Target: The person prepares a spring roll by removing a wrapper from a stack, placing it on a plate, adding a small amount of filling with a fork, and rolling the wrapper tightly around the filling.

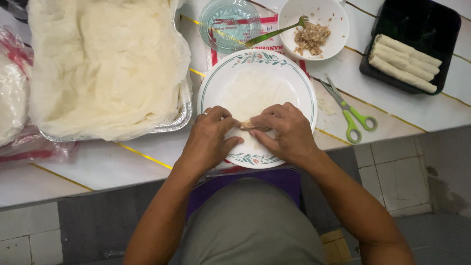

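Wrapper (252,93) with filling (248,126) on floral plate (306,88), left hand (208,140) and right hand (284,132) grip pinching its near edge.

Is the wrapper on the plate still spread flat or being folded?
Being folded: both hands pinch the wrapper's near edge over the filling; its far part lies flat.

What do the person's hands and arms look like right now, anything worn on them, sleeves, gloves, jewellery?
Both hands are bare, with no gloves. The left hand wears a thin, silver-looking ring on one finger. The right hand shows no ring or band that I can make out. Both forearms are uncovered up to the frame edge: no sleeves, watch or bracelet in view.
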